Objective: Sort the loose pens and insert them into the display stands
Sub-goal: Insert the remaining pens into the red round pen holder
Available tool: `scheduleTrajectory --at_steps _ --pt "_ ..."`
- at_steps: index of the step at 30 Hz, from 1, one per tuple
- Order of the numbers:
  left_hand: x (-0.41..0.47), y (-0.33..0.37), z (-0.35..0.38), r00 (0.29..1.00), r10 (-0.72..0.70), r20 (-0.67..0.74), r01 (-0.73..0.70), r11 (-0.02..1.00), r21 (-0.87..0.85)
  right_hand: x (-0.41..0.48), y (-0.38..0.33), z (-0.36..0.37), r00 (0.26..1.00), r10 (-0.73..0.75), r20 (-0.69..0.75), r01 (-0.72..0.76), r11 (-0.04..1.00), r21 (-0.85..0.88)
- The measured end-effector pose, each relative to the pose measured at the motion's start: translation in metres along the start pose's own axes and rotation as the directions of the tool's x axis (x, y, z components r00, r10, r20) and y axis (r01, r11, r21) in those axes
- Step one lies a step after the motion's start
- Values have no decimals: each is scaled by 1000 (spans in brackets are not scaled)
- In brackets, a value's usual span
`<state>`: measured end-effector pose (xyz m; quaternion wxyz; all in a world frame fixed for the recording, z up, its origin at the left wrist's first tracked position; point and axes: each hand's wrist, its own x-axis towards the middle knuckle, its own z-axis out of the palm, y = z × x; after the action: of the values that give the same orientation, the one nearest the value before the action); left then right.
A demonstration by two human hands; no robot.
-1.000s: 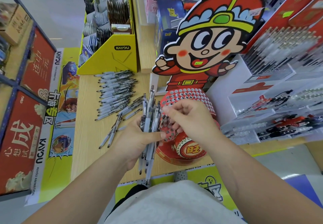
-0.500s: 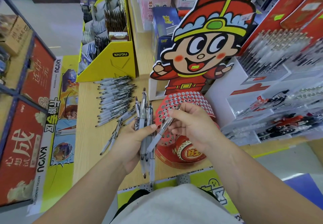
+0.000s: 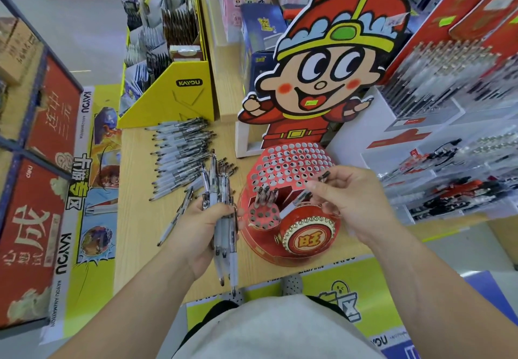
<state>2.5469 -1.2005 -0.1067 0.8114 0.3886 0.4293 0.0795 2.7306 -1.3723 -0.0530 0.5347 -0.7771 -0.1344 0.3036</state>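
The right hand (image 3: 356, 204) pinched a single translucent white pen with a dark clip end (image 3: 293, 204) between thumb and forefingers. It held the pen slanted over the red perforated cardboard pen stand (image 3: 291, 162), tip down and to the left toward the lower tier of holes. A second earlier this hand had been at the bundle, picking among the pens, and half a second earlier it had drawn this one free. Now the pen hung clear of the bundle and above the stand, so the pick looked finished and the insertion about to begin, though the tip did not appear seated in any hole. The left hand (image 3: 201, 224) was curled round a bundle of similar translucent pens (image 3: 221, 218), held upright just left of the stand, as it had been throughout. A small cluster of dark-topped pens (image 3: 265, 194) already stood in the lower tier, and most holes looked unfilled, so much of the task seemed to remain. Further out, a heap of loose pens (image 3: 182, 151) lay on the pale wooden tabletop (image 3: 140, 218), with a few stray pens (image 3: 179, 213) beside the left hand. A cartoon figure cutout in a red hat (image 3: 328, 72) rose behind the stand. The fingers covered part of the held pen, and which hole it was aimed at could not be told. The red and gold drum-shaped front (image 3: 308, 238) hid any holes behind it. The white pen racks on the right (image 3: 448, 78) were too blurred to tell their pens apart, and the bundle could not be counted.
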Motion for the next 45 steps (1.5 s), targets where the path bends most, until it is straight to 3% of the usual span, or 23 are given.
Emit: scheduleTrajectory --at_steps 6,18,35,45 --pt "-1 -4 1 1000 9 15 -9 1000 -30 1 19 14 984 -175 -23 161 943 -291" --pt "-3 -4 0 1000 8 12 -7 998 -54 13 29 30 958 -285 39 265 819 -509" --pt "-6 -2 -1 1000 -2 23 4 995 -99 13 26 39 938 -309 159 342 743 -576" --pt "-9 -1 -8 1000 -4 29 7 995 -100 20 27 45 956 -236 173 292 722 -628"
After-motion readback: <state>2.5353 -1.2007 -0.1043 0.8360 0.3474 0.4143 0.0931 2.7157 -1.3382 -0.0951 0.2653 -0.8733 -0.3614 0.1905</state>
